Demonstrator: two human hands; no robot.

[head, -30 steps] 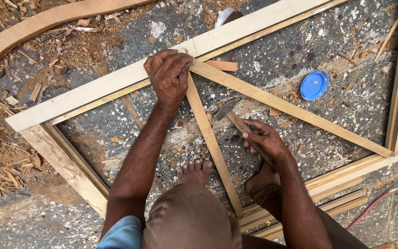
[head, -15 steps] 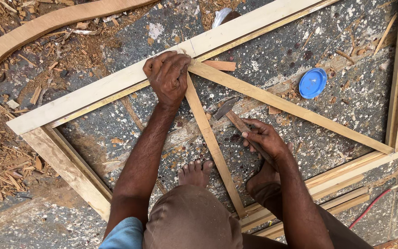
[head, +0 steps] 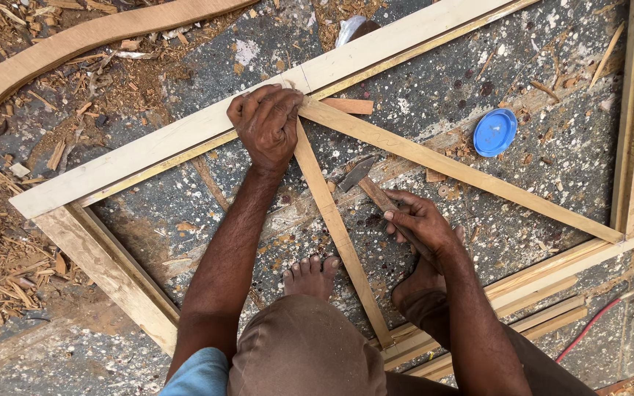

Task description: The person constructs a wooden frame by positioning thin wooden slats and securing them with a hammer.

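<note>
A pale wooden frame (head: 148, 150) lies flat on a speckled concrete floor. Two thin wooden slats meet at its top rail: one slat (head: 335, 227) runs down toward my feet, the other slat (head: 464, 172) slants to the right corner. My left hand (head: 267, 125) presses down on the joint where both slats touch the rail. My right hand (head: 414, 220) grips the wooden handle of a chisel (head: 365, 180), whose metal blade points up-left and rests on the floor between the slats.
A round blue lid (head: 494, 132) lies on the floor at the right. A curved wooden piece (head: 75, 44) and wood shavings (head: 9, 257) cover the left side. My bare feet (head: 310, 275) rest inside the frame. A red cable (head: 588, 326) runs at the lower right.
The view has shifted slightly. Both hands stay where they were, the left on the joint and the right on the chisel.
</note>
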